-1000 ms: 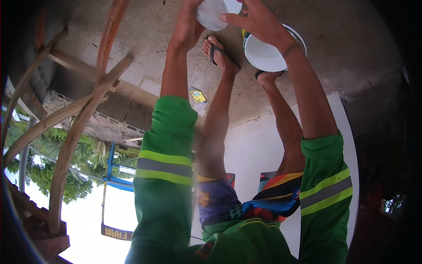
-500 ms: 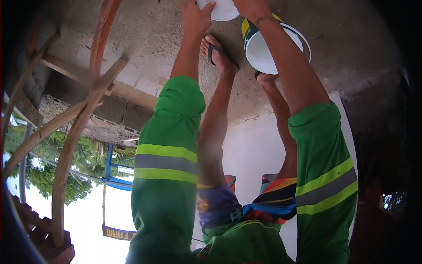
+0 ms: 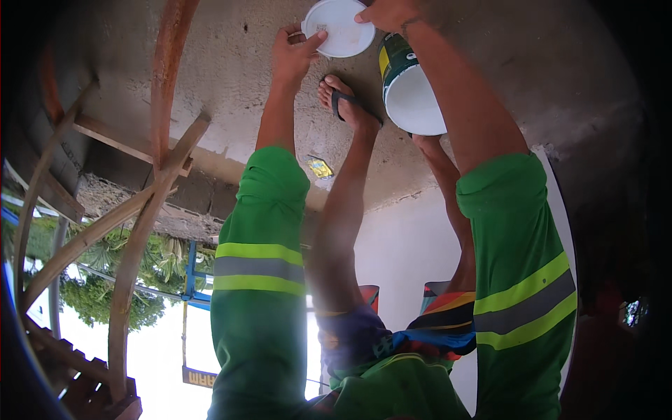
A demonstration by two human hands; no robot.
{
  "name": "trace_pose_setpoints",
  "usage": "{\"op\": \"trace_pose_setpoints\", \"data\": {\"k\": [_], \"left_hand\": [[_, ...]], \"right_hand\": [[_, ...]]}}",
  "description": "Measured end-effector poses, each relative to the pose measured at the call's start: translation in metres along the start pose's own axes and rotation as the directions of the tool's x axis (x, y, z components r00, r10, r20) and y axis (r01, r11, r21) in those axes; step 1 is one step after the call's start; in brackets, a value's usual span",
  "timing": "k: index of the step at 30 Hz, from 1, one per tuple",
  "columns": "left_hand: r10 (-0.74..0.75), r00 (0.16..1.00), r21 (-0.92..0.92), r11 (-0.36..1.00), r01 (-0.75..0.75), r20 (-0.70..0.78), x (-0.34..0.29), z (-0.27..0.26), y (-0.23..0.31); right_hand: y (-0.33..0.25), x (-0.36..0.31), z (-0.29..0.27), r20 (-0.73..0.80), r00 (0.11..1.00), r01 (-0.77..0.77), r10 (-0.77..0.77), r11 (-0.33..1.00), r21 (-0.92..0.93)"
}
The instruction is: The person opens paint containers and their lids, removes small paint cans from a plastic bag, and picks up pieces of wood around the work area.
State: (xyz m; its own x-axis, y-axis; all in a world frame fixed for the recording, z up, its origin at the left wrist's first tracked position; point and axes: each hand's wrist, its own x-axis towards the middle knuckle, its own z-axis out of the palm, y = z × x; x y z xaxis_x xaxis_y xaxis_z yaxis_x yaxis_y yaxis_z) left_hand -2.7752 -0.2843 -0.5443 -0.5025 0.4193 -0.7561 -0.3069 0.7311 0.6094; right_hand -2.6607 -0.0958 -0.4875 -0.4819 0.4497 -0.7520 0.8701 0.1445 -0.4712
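A round white lid [image 3: 341,36] is held flat between my two hands at the top of the view. My left hand [image 3: 292,54] grips its left edge, thumb lying on top. The right hand [image 3: 392,14] has its thumb on the lid's right rim; its other fingers are mostly hidden or cut off by the upper edge. Just below my right hand stands a dark green and yellow bucket [image 3: 413,103] with a white inside. My right forearm covers part of it.
My sandalled foot [image 3: 343,101] stands left of the bucket on the rough concrete floor [image 3: 231,84]. A small yellow packet [image 3: 320,168] lies beside my leg. Wooden poles [image 3: 133,238] cross at the left, and a white wall [image 3: 399,231] lies behind my legs.
The lid and both hands sit lower in the view and show more fully. The yellow packet has come into sight beside my left arm. Both hands still grip the lid.
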Motion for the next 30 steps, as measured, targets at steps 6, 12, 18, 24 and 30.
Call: {"op": "trace_pose_setpoints", "data": {"k": [6,12,18,24,30], "left_hand": [[0.042,0.999,0.033,0.999,-0.043,0.026,-0.013,0.003,0.02],[0.125,0.991,0.047,0.991,-0.123,-0.049,-0.125,-0.035,0.141],[0.251,0.967,-0.015,0.968,-0.25,0.046,-0.248,-0.018,0.263],[0.281,0.928,0.139,0.937,-0.321,0.246,-0.375,0.057,0.385],[0.362,0.755,0.286,0.767,-0.575,0.547,-0.476,0.179,0.467]], "right_hand": [[0.046,0.015,0.02,-0.156,0.987,0.058,-0.03,0.982,0.18],[-0.02,-0.093,-0.068,-0.186,0.976,0.199,-0.116,0.821,0.534],[-0.048,-0.265,-0.191,-0.249,0.968,0.197,-0.009,0.643,0.74],[-0.008,-0.425,-0.283,-0.4,0.906,0.221,0.135,0.656,0.722],[0.073,-0.574,-0.336,-0.513,0.774,0.27,0.372,0.539,0.798]]}}
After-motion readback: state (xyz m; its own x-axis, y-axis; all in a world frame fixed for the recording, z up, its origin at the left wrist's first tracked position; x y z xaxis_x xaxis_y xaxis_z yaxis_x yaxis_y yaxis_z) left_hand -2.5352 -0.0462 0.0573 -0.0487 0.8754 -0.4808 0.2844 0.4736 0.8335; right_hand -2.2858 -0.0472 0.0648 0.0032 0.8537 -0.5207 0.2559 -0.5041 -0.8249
